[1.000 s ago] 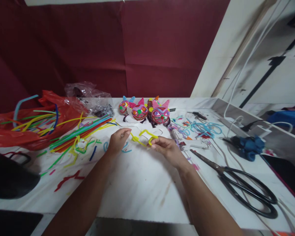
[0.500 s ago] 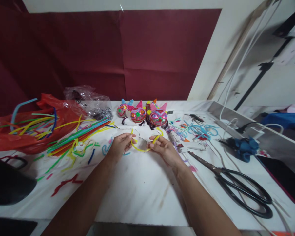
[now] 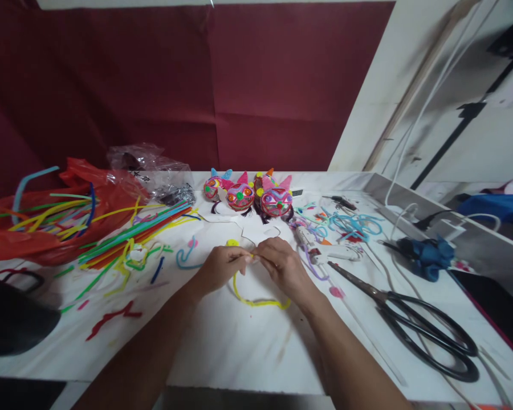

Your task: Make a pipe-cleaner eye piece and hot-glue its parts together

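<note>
A yellow pipe cleaner [image 3: 259,302] hangs in a loose loop below my two hands, over the white tabletop. My left hand [image 3: 223,266] pinches it, and my right hand [image 3: 280,265] pinches it from the other side. The fingertips meet, with a speck of yellow showing between them. My right fingers hide part of the strand. Just behind the left hand lies a small yellow coil [image 3: 232,243]. A bent light-blue pipe cleaner [image 3: 183,262] rests to the left of it. Colourful animal heads with pointed ears [image 3: 277,200] stand at the back.
Bundled pipe cleaners [image 3: 141,233] and a red plastic bag [image 3: 111,213] lie at the left, near a black container [image 3: 17,316]. On the right are a white glue gun [image 3: 310,242], large black-handled scissors [image 3: 414,322], a phone [image 3: 491,307] and trailing cables.
My hands have come together, fingertips meeting. The yellow pipe cleaner, earlier stretched in a shallow curve between them, now hangs as a larger loop toward me. The view has shifted slightly.
</note>
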{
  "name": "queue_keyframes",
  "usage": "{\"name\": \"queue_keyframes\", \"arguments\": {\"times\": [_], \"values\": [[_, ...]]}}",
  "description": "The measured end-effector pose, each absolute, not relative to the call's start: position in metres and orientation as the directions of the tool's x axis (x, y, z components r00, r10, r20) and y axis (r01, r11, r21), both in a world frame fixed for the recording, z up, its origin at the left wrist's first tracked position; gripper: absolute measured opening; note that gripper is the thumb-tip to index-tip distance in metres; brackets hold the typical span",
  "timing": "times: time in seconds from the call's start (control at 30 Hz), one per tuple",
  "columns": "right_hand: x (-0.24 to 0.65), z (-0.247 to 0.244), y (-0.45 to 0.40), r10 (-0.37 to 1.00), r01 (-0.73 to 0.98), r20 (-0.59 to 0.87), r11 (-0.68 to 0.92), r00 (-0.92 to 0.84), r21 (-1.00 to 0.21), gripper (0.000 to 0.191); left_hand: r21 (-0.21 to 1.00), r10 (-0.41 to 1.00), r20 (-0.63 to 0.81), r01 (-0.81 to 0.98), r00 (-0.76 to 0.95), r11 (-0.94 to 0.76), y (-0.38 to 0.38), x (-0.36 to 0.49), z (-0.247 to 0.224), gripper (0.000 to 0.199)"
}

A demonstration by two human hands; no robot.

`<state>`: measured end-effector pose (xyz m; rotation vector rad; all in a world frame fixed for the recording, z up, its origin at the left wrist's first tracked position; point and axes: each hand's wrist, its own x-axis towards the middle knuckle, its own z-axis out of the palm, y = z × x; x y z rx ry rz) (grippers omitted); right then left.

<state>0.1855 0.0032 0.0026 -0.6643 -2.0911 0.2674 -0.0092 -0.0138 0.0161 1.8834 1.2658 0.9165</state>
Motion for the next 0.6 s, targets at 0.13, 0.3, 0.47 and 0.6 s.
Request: {"name": "queue_keyframes", "arguments": {"times": [0.13,0.3,0.47,0.6], "values": [[0.185,0.001,0.0,0.526,0.571,0.645,0.804,-0.555,-0.165,0.021,0.724,0.934,0.205,0.597,0.291,-0.345,-0.019,-0.005,0.017,0.028],[0.185,-0.001,-0.002,0.612,0.666,0.488,0.742,-0.622,-0.082,0.028,0.702,0.937,0.171,0.63,0.303,-0.332,-0.022,-0.001,0.014,0.02],[0.182,-0.003,-0.005,0.78,0.699,0.445,0.609,-0.44,-0.376,0.026,0.778,0.973,0.135,0.588,0.187,-0.221,-0.019,0.001,0.008,0.015],[0.178,-0.005,-0.004,0.895,0.466,0.402,0.445,-0.193,-0.765,0.02,0.877,0.985,0.144,0.449,0.09,-0.169,-0.015,0.004,0.001,0.014]]}}
